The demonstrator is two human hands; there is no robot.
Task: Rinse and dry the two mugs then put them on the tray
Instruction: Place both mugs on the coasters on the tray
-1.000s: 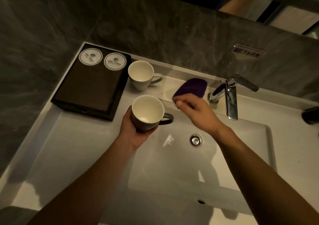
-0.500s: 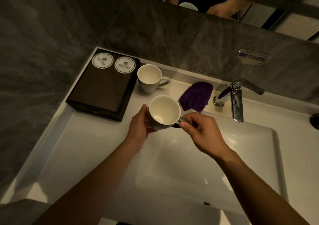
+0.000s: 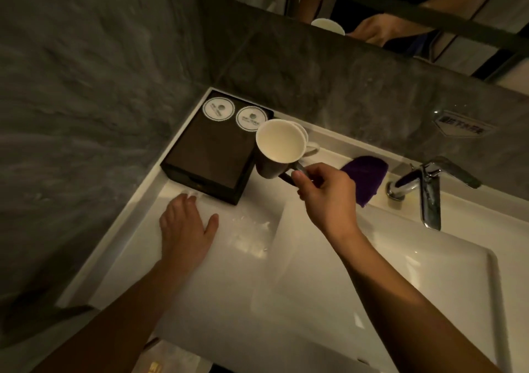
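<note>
Right hand (image 3: 326, 201): centre of the frame; thumb and fingers pinch the handle of the mug (image 3: 279, 146).
Mug: held off the counter (image 3: 137, 258), tilted so that its pale inside faces the camera. It sits upper centre in the frame and overlaps the right edge of the tray (image 3: 211, 158).
Second mug (image 3: 310, 146): directly behind the held mug; only a strip of rim and the handle show at its right.
Left hand (image 3: 184, 231): lower left of centre; palm down on the counter, fingers straight and slightly spread, holding nothing. Fingertips lie near the tray's near edge.
Tray: dark, rectangular, upper left of centre, in the back corner of the counter. Two round white discs (image 3: 218, 108) lie at its far end.
Cloth (image 3: 366, 175): purple, on the counter right of the right hand, between the hand and the tap (image 3: 426, 192).
Basin (image 3: 415, 272): white, lower right.
Counter surface: water drops (image 3: 252, 229) between the left hand and the basin.
</note>
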